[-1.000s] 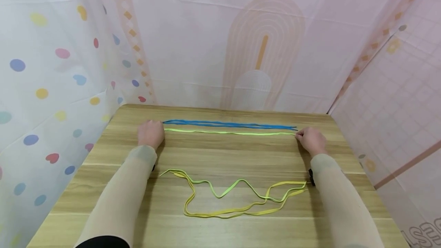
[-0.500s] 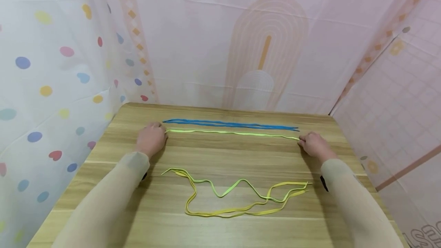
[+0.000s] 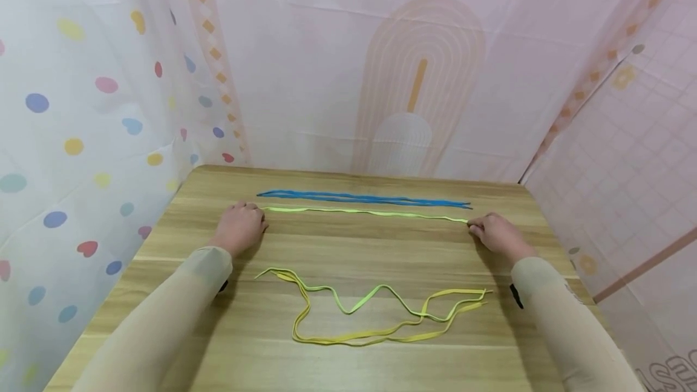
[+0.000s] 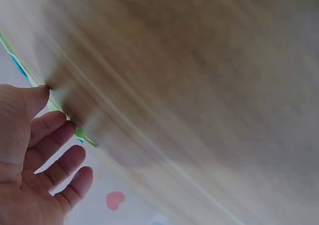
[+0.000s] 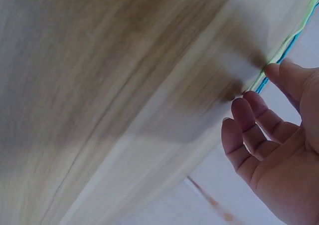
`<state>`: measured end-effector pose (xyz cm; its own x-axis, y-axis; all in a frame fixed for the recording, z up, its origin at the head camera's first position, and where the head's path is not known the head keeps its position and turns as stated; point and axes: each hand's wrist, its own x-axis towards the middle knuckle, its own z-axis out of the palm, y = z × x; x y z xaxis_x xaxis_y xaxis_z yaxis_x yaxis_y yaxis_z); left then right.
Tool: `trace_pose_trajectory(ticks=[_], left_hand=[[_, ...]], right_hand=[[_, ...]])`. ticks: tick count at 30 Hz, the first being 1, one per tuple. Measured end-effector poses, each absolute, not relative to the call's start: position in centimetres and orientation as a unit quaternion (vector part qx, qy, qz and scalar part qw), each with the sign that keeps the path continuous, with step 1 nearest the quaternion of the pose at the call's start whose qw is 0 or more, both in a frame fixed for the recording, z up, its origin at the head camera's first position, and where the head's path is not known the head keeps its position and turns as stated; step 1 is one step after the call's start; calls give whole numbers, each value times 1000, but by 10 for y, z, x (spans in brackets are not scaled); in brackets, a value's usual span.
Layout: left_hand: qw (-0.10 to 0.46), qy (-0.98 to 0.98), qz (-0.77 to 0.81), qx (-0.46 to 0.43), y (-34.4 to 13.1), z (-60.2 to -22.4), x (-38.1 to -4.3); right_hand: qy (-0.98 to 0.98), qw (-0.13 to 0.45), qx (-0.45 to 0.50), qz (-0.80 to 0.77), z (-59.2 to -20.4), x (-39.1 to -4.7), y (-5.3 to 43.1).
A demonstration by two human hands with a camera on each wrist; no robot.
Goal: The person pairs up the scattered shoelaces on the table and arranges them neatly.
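Observation:
A light green shoelace [image 3: 348,210] stretches nearly straight across the table, just in front of the blue shoelaces [image 3: 359,198]. At its left end is my left hand [image 3: 239,228]; in the left wrist view, index and middle fingertips [image 4: 67,122] touch the lace while the thumb stands apart from them. The lace's tip [image 4: 93,143] pokes out past these fingers. My right hand [image 3: 498,235] is at the other end. In the right wrist view, its thumb and index finger [image 5: 255,101] lie apart along the lace, with the fingers loosely bent.
Nearer the front, a second light green shoelace [image 3: 362,303] lies in waves across loosely looped yellow shoelaces [image 3: 327,339]. Patterned cloth [image 3: 305,77] hangs behind the wooden table [image 3: 327,247] and along both sides.
Both hands have come slightly toward the front with the straight green lace, widening the gap to the blue laces. The right thumb and fingers, together at the lace end before, now look parted.

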<state>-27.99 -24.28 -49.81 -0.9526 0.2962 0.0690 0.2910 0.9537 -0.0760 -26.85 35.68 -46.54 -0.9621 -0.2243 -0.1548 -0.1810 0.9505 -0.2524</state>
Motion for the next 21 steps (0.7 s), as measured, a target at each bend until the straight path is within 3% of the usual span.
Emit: trace_pose_trajectory(ticks=[21], left_hand=[[13,-991,-23,-131,-242,-494,-283]], right_hand=[[980,119,-82,-140,-465,-277,359]])
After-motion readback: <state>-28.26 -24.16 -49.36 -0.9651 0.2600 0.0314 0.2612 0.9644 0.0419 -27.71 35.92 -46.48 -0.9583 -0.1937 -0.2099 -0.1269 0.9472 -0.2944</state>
